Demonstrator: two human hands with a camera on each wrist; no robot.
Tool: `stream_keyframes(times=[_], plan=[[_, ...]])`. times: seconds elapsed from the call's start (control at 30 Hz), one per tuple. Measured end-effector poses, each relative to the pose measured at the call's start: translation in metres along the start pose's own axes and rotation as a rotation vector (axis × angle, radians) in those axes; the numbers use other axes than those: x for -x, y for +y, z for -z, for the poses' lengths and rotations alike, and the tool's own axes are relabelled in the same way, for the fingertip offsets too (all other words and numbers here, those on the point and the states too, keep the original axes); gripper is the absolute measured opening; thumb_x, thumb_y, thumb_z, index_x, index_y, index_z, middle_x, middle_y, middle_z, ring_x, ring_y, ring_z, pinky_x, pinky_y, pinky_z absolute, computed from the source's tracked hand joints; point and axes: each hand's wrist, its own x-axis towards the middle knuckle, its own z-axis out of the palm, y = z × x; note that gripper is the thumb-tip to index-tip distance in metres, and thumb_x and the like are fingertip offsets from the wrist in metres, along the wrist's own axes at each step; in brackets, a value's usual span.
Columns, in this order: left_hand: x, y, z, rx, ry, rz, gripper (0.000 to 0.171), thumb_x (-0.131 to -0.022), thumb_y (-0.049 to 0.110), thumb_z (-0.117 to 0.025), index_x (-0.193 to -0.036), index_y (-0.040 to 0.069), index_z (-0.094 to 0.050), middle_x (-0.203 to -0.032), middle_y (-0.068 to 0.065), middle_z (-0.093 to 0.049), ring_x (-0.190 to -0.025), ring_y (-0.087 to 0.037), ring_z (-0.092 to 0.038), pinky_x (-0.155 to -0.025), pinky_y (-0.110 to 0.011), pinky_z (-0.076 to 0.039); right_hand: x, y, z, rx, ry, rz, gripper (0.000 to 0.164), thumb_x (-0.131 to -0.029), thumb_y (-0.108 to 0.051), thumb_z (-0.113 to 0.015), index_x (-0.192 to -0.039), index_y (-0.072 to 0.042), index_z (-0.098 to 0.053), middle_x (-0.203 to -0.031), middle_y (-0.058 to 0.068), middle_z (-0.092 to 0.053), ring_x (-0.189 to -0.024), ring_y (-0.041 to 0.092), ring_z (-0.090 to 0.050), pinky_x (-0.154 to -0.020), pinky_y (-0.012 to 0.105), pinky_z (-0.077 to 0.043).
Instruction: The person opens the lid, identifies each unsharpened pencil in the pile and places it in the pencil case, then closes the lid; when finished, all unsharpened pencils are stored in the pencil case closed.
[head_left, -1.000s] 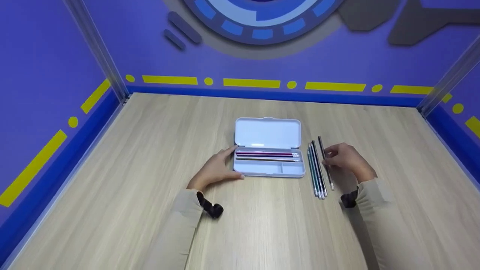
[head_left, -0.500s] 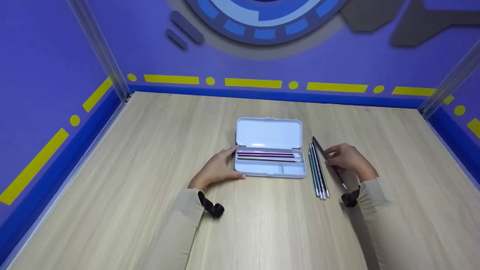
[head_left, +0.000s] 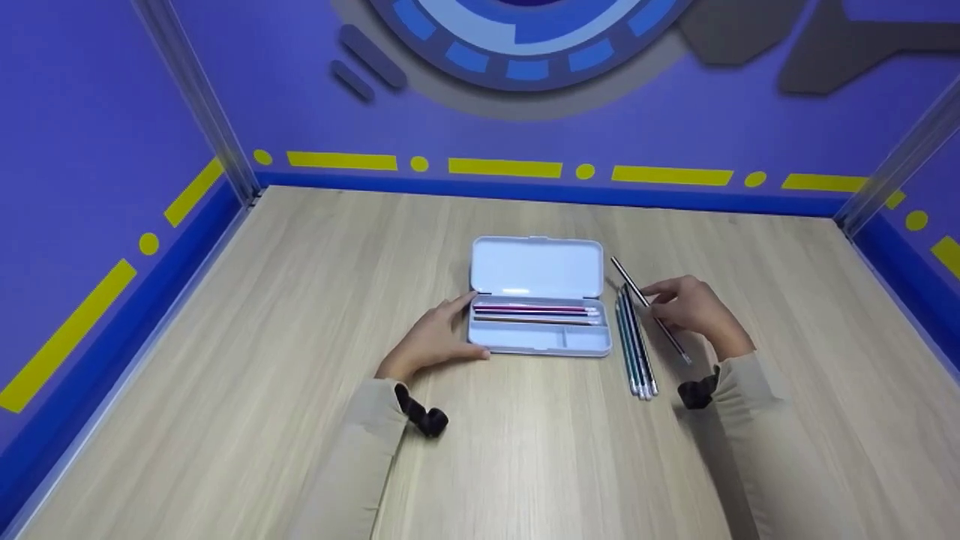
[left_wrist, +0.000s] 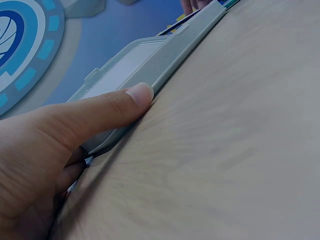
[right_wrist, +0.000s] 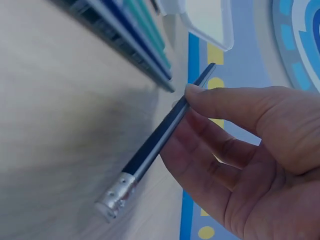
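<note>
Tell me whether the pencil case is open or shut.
Open: the pencil case has its lid swung back, and pencils inside show in the head view.

No readable text, numbers or labels.

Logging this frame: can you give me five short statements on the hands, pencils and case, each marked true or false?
1. The left hand holds the pencil case at its left end. True.
2. The lid is closed. False: the lid stands open.
3. The right hand holds a dark pencil. True.
4. The loose pencils lie left of the case. False: the loose pencils lie right of it.
5. Pencils lie in the case's rear compartment. True.
</note>
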Motion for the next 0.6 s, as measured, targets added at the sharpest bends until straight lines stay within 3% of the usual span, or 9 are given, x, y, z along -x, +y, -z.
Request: stream_keyframes(times=[0.17, 0.43, 0.6], plan=[[-0.001, 0.001, 0.001, 0.008, 0.0, -0.011, 0.105, -0.063, 0.041, -0.088, -0.15, 0.021, -0.035, -0.149, -0.015, -0.041, -0.138, -0.029, -0.038, -0.115, -0.044, -0.03, 0.0, -0.013, 0.002, -0.002, 0.054, 0.057, 0.038, -0.09, -0.004, -0.059, -0.128, 0.002, -0.06, -0.11, 0.027, -0.063, -0.077, 0.02, -0.062, -0.069, 0.036, -0.059], [0.0, 0.003, 0.001, 0.023, -0.002, 0.004, 0.105, -0.063, 0.041, -0.089, -0.151, 0.02, -0.034, -0.151, -0.015, -0.039, -0.14, -0.03, -0.034, -0.116, -0.045, -0.027, -0.005, -0.034, -0.003, 0.001, 0.092, 0.117, 0.034, -0.091, -0.004, -0.06, -0.125, -0.002, -0.064, -0.111, 0.024, -0.066, -0.088, 0.027, -0.065, -0.075, 0.04, -0.059], [0.001, 0.004, 0.001, 0.016, -0.006, 0.021, 0.106, -0.062, 0.041, -0.089, -0.151, 0.021, -0.034, -0.152, -0.016, -0.037, -0.141, -0.031, -0.033, -0.117, -0.045, -0.027, -0.011, -0.047, -0.008, 0.02, 0.095, 0.179, 0.031, -0.09, -0.003, -0.062, -0.12, -0.005, -0.068, -0.11, 0.021, -0.068, -0.088, 0.028, -0.065, -0.072, 0.034, -0.057]])
